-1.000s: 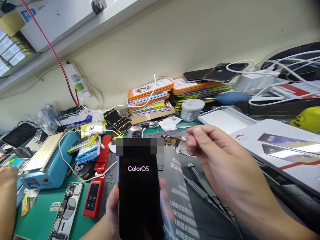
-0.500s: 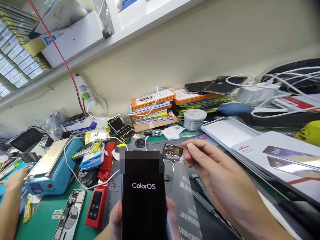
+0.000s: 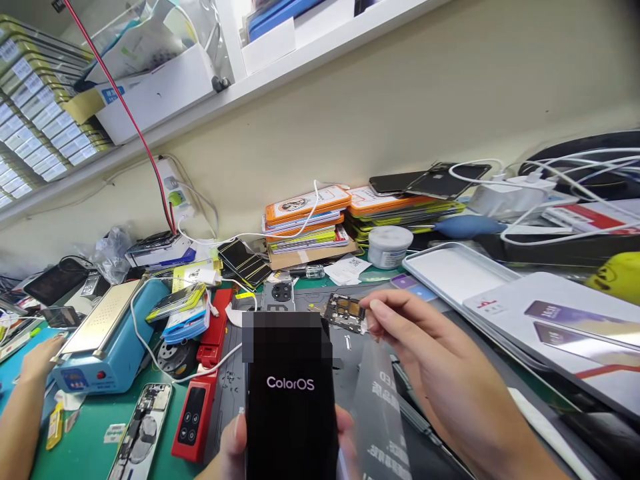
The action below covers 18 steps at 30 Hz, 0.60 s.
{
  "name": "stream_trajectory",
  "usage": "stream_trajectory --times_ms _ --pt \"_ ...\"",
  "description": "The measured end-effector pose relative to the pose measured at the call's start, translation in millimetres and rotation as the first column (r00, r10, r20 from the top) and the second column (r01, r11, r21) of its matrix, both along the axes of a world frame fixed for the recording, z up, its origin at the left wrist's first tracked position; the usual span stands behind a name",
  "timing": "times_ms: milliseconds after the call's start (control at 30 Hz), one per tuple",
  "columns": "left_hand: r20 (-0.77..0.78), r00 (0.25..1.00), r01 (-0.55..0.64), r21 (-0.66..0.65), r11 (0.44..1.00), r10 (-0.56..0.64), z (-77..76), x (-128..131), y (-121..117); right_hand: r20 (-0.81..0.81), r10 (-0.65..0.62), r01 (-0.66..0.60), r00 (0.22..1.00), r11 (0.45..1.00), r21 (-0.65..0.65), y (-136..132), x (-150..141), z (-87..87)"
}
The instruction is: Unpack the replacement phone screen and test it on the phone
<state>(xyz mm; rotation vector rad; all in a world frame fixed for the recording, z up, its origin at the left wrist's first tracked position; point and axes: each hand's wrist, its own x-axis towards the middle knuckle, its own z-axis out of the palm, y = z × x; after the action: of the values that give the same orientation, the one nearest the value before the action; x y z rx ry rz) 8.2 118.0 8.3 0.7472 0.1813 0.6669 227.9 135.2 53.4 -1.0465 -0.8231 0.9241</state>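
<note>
My left hand (image 3: 235, 447) grips a black smartphone (image 3: 291, 413) upright at the bottom centre; its screen shows "ColorOS". My right hand (image 3: 425, 360) is pinched on the top corner of a clear protective film (image 3: 380, 407) with printed text, which hangs to the right of the phone, peeled away from it. A small metal phone part (image 3: 345, 312) lies on the dark mat (image 3: 360, 347) just behind my right fingertips.
Another person's hand (image 3: 37, 357) rests at the left by a blue heating plate (image 3: 107, 333). A red tool (image 3: 193, 413) and an opened phone (image 3: 143, 433) lie on the green mat. Stacked orange packages (image 3: 305, 213), a white jar (image 3: 390, 247), a metal tray (image 3: 450, 273) and white cables fill the back.
The view has tilted up, so phone and hands sit lower in frame. My right hand has dropped slightly with the film. The other person's hand has moved nearer the blue plate.
</note>
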Motion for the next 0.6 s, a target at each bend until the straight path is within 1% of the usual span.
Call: stream_trajectory --times_ms 100,200,400,600 --pt "0.094 0.995 -0.041 -0.048 0.998 0.046 -6.5 5 -3 0.012 0.009 -0.010 1.000 1.000 0.005 0 0 -0.6" --pt "0.143 0.989 -0.015 -0.054 0.998 0.023 -12.6 6 -1 0.032 0.017 -0.017 0.999 1.000 0.007 -2 -1 -0.3" --pt "0.116 0.993 0.025 -0.072 0.997 -0.017 -16.7 -2 3 0.094 0.009 -0.012 0.995 0.999 0.032 -4 -2 3.5" --pt "0.127 0.990 0.069 -0.055 0.996 -0.061 -14.8 -2 4 0.160 -0.014 0.003 0.987 0.998 0.067 -8 -6 10.7"
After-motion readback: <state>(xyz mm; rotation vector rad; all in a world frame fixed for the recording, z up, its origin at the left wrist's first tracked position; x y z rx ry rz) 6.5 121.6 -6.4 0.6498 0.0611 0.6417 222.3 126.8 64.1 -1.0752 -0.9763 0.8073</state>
